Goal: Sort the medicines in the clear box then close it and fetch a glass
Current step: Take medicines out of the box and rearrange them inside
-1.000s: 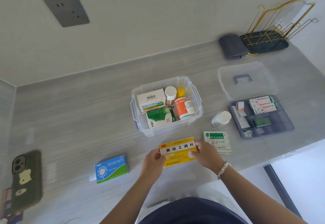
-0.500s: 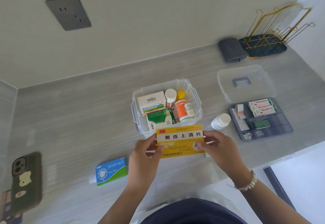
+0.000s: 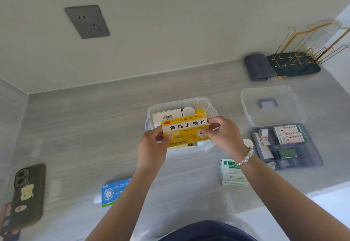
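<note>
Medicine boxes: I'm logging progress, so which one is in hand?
The yellow box, gripped by both hands over the clear box; the blue box lies untouched on the counter.

A phone (image 3: 26, 196) is lying at eight o'clock on the grey counter (image 3: 85, 131); a gold wire rack (image 3: 306, 51) and folded grey cloth (image 3: 257, 67) are sitting at two o'clock; a wall socket (image 3: 87, 21) is showing at eleven.

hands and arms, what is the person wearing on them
Both forearms are bare, with no sleeves in view. The right wrist carries a bracelet of small pale, pearl-like beads. The left hand and right hand are ungloved, and I see no rings or watch, though the fingers are partly hidden.
</note>
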A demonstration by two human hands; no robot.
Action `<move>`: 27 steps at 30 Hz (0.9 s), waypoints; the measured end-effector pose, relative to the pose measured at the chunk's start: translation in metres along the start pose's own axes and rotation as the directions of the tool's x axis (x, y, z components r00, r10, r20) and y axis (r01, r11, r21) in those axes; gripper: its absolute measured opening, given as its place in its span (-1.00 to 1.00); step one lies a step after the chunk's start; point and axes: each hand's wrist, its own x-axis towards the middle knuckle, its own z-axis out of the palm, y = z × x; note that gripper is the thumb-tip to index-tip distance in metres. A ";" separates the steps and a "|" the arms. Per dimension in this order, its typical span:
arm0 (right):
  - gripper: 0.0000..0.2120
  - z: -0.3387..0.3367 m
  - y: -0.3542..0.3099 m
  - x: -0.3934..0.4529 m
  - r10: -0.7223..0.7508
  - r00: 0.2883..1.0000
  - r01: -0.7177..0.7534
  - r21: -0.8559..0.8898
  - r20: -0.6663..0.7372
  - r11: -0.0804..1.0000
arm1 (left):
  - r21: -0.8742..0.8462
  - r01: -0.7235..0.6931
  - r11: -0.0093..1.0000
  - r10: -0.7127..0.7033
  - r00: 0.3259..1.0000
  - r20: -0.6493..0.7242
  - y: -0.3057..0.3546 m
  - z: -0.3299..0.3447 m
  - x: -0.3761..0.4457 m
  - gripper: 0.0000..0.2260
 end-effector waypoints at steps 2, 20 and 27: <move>-0.77 0.002 0.000 0.015 0.003 0.999 0.001 -0.091 0.048 0.996 | 0.054 0.046 0.997 -0.050 0.996 0.068 0.000 0.007 0.009 -0.84; -0.76 0.045 0.001 0.065 0.101 0.853 0.142 -0.414 0.512 0.899 | 0.264 0.402 0.877 -0.481 0.740 0.471 0.009 0.023 0.054 -0.70; -0.73 0.046 0.007 0.060 0.143 0.847 0.103 -0.422 0.512 0.901 | 0.232 0.432 0.872 -0.490 0.742 0.458 0.003 0.027 0.054 -0.90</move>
